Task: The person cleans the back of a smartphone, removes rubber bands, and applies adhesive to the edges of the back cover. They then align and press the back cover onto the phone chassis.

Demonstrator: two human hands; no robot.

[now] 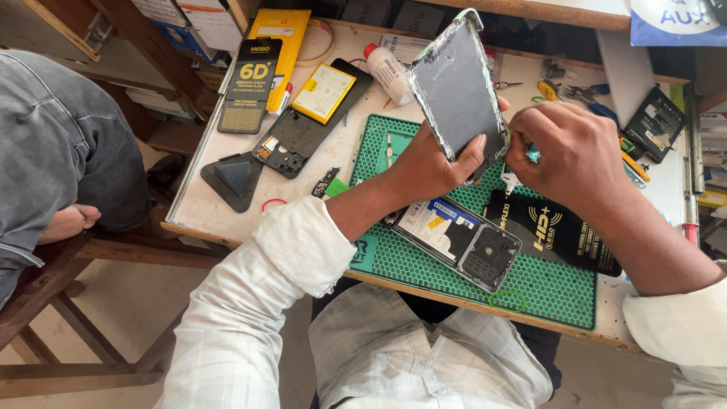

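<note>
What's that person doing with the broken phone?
A person in a white checked shirt holds a dark phone panel with chipped, pale edges up in the left hand. The right hand pinches a small teal tool at the panel's lower corner. Below, an opened phone body lies on a green honeycomb work mat. Another person in grey sits to the side.

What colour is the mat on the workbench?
Green, with a honeycomb-like texture; the work mat shows clearly in the head view.

small teal tool mostly hidden in right hand, perhaps a pick; seated person cut off at left edge
</note>
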